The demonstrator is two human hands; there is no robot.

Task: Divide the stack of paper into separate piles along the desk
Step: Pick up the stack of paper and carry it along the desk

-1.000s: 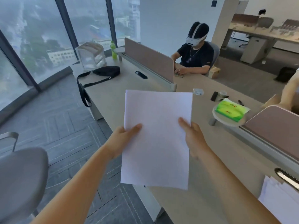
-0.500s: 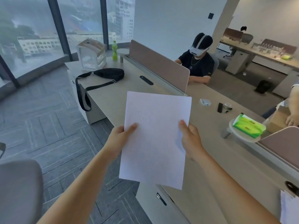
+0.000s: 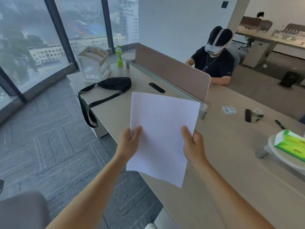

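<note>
I hold a batch of blank white paper [image 3: 162, 128] in the air above the front edge of a long beige desk [image 3: 231, 154]. My left hand [image 3: 129, 142] grips its left edge, thumb on top. My right hand [image 3: 192, 144] grips the right edge the same way. The sheets tilt slightly, their lower corner hanging over the desk. How many sheets are in the batch cannot be told.
A black sling bag [image 3: 113, 84] and a white organiser [image 3: 93, 65] sit at the desk's far left, by a green bottle [image 3: 119, 56]. A pink divider [image 3: 171, 71] runs along the middle. A seated person with a headset [image 3: 214, 61] is opposite. A green tissue pack [image 3: 290, 143] is right.
The view has moved along the desk toward its left end while both hands keep the paper. The paper pile at the lower right has left the view.
</note>
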